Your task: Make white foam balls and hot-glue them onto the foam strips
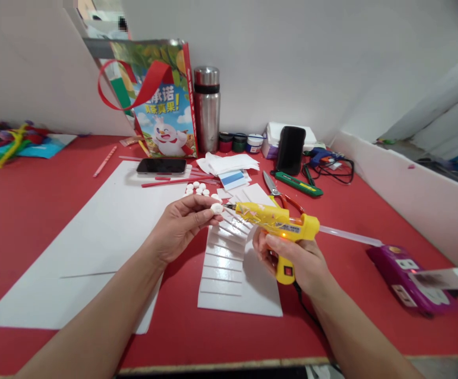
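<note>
Between thumb and fingertips, my left hand [183,223] pinches a small round white piece [217,209]. My right hand [295,258] is wrapped round the handle of a yellow hot glue gun [270,218], whose light glows orange. The gun's metal nozzle points left and is at the white piece; I cannot tell if they touch. A clear glue stick [350,235] sticks out of the gun's back. Below the hands lies a curved structure of overlapping white strips [223,268] on a white sheet [264,295]. Several more round white pieces [197,188] lie just behind my left hand.
A large white board [94,252] covers the left. Behind are a phone [161,166], scissors [270,184], a green utility knife [298,183], a steel flask [207,113] and a printed bag [165,121]. A purple box [406,279] stands at right; the gun's cord [307,310] hangs forward.
</note>
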{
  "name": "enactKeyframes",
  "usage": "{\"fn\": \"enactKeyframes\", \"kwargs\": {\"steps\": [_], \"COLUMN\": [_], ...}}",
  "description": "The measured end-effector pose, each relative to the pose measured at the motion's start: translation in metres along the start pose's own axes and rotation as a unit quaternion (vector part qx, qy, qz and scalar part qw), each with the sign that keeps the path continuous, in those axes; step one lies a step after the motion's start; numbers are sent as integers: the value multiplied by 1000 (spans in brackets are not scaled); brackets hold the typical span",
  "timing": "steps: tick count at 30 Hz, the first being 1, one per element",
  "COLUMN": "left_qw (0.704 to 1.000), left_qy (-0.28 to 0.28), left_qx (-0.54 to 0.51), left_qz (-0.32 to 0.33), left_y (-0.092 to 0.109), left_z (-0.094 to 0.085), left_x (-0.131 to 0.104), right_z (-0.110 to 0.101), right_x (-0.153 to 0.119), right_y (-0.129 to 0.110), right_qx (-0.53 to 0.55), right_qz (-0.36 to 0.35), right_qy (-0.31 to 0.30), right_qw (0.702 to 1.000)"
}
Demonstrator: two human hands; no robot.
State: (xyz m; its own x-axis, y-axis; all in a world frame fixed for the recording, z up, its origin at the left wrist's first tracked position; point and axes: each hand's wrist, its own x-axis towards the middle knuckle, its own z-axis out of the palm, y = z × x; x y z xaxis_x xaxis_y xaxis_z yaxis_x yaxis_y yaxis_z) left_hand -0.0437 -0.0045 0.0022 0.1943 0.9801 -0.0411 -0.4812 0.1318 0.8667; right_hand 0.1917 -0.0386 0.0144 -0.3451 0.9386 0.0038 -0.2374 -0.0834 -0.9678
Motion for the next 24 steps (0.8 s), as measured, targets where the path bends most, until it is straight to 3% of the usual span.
{"fn": "enactKeyframes", "kwargs": {"steps": [24], "left_qw": [1000], "left_qy": [-12], "left_qx": [1], "left_qz": [1], "left_y": [-1], "left_z": [0], "left_x": [0], "right_z": [-2], "right_x": [-2], "right_y": [1], "right_qx": [-30], "right_qz": [9], "right_qy": [-12], "right_qw": [999]}}
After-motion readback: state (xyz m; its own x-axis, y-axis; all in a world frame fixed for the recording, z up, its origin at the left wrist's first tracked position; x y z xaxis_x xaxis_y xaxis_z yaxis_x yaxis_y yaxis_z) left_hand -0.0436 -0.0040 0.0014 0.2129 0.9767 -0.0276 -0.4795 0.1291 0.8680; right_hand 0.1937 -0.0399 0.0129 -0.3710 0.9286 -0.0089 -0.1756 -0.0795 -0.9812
